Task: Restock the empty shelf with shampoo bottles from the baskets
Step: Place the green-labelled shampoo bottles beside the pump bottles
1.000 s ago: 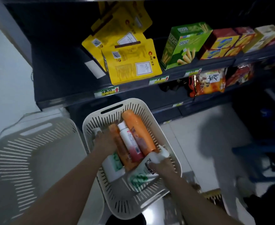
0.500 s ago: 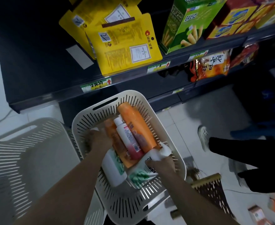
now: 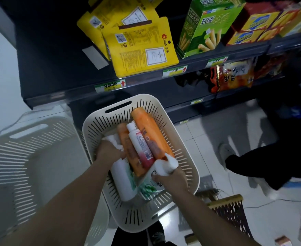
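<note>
A cream slotted basket stands on the floor before the dark shelf unit. Inside lie a large orange bottle, a smaller orange bottle, a white-and-pink bottle and two white bottles with green print. My left hand reaches into the basket's left side and grips the upper end of the left white bottle. My right hand grips the right white bottle just below its white cap. The dark shelf board at the upper left holds nothing.
A second cream basket stands at the left, showing no contents. Yellow boxes, a green box and snack packs fill the shelves to the right. Another person's dark-trousered leg stands at the right. A woven basket lies near my right forearm.
The view has moved closer to the shelf and basket. Both hands stay on the white bottles. The other person's leg has stepped into the right side.
</note>
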Demonstrator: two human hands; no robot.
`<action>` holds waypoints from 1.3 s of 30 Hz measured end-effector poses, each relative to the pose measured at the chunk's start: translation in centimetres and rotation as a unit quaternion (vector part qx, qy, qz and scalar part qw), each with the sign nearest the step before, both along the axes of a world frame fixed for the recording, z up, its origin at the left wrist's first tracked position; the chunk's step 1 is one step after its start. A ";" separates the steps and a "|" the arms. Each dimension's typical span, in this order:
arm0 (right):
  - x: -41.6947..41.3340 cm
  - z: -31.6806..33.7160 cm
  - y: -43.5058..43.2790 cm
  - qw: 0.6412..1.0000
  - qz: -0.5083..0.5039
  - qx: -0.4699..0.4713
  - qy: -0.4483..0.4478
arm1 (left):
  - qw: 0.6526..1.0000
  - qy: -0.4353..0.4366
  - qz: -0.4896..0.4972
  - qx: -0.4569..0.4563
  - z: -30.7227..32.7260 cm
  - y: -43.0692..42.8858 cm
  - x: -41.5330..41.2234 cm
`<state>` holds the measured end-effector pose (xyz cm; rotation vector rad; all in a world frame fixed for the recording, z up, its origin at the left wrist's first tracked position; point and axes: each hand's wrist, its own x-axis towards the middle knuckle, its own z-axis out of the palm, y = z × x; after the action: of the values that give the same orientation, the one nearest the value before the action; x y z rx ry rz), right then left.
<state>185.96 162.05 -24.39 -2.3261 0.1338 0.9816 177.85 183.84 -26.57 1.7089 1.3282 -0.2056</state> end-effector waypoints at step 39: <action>-20.4 27.3 3.7 0.744 0.468 0.470 -0.087 | 0.724 -0.489 0.415 0.253 33.4 -20.0 -36.0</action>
<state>165.53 165.73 2.92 -1.3884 -1.4051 0.8934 141.88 163.84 6.78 1.0777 1.1683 1.4995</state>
